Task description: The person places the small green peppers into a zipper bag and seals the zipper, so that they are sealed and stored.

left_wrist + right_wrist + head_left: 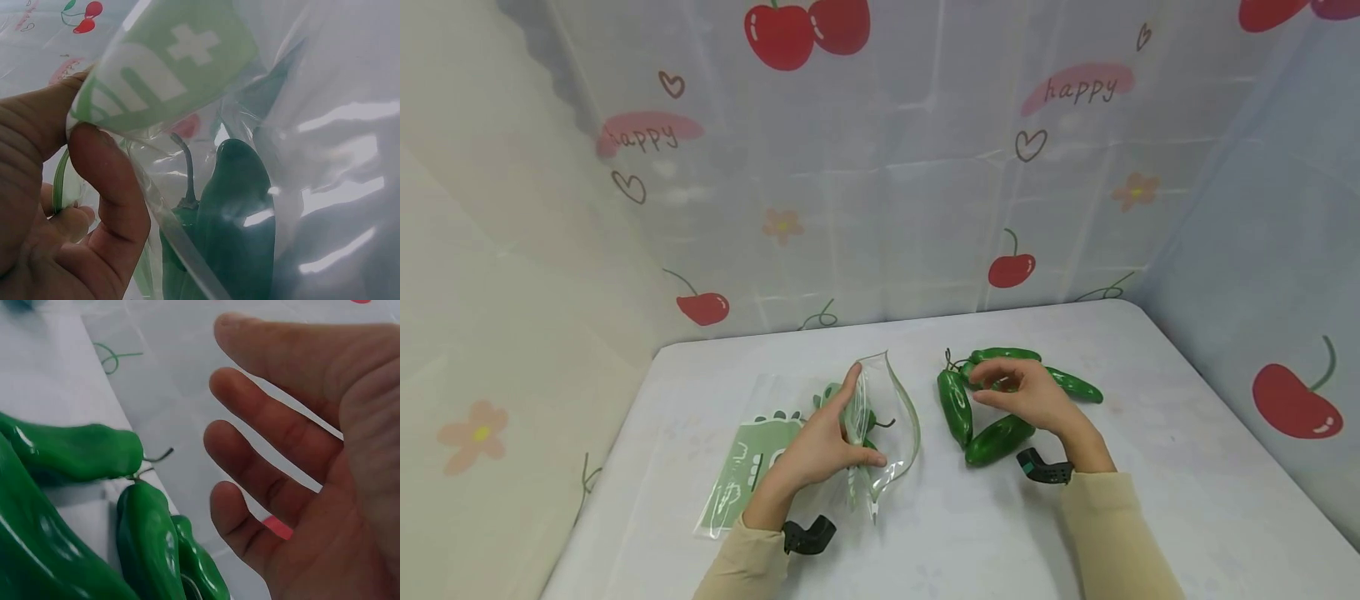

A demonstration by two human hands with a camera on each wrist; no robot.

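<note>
A clear zip bag (901,462) with green print stands with its mouth spread open toward the right. My left hand (820,446) holds it, pinching the printed edge between thumb and finger in the left wrist view. Inside the bag are green chili peppers (240,219), one with a curved stem. Several loose green chili peppers lie in a cluster right of the bag, among them an upright one (955,408) and a slanted one (1000,440). Just above this cluster hovers my right hand (1033,396), its fingers gently bent and apart, holding nothing in the right wrist view.
A flat clear bag with a green cartoon print (748,467) lies on the white table (955,542), left of the held bag and partly behind my left arm. Cherry-patterned curtains (895,208) stand along the table's back and both sides.
</note>
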